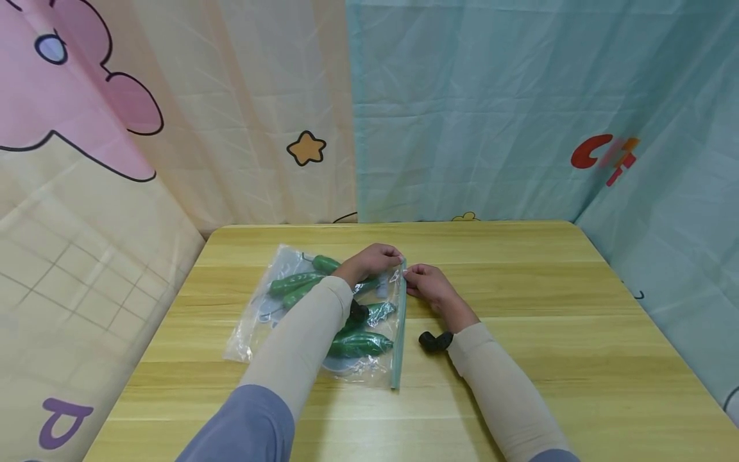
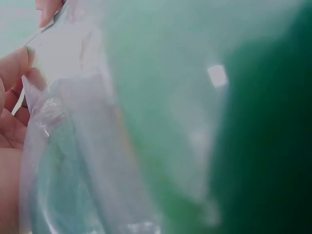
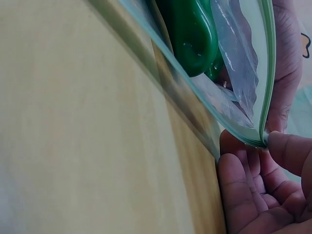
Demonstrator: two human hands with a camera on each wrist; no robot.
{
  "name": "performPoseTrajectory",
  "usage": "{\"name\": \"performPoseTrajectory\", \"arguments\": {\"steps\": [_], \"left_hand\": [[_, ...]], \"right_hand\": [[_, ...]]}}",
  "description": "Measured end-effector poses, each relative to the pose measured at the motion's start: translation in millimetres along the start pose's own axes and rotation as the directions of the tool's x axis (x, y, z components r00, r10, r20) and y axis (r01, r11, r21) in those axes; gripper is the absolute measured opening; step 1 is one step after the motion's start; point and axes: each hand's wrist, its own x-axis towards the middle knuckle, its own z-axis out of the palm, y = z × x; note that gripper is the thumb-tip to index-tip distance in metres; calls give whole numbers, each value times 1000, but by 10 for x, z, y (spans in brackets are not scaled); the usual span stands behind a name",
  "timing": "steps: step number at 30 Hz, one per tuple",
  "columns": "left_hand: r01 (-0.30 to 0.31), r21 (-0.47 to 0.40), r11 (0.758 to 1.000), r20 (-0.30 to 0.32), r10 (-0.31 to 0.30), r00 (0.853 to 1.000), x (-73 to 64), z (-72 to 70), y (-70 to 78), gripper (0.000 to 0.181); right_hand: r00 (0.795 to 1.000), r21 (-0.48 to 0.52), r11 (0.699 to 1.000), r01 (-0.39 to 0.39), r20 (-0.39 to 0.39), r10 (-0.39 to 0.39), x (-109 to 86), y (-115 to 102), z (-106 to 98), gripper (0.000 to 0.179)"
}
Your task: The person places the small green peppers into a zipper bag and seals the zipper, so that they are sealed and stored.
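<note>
A clear zip bag (image 1: 239, 341) lies on the table with several green peppers (image 1: 360, 345) in it. Its green zip edge (image 1: 398, 353) runs along the right side. At the far end of that edge, my left hand (image 1: 371, 260) reaches across the bag and pinches the corner. Just to the right, my right hand (image 1: 430, 284) pinches the zip edge between thumb and finger (image 3: 292, 148). In the right wrist view the bag's mouth gapes, and a glossy pepper (image 3: 192, 44) shows inside. Blurred plastic and green fill most of the left wrist view.
The wooden table (image 1: 537, 359) stretches to the right of the bag. Curtains with cartoon prints (image 1: 306, 148) hang behind it and along both sides. A black wrist camera (image 1: 435, 341) sits at the right cuff.
</note>
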Motion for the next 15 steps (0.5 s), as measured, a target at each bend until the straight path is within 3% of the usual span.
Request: {"name": "performPoseTrajectory", "arguments": {"steps": [15], "left_hand": [[12,-21,1000,-37,-13,999,-7,19,3,20]], "right_hand": [[1000,-38,999,27,5,-27,-2,35,-2,19]]}}
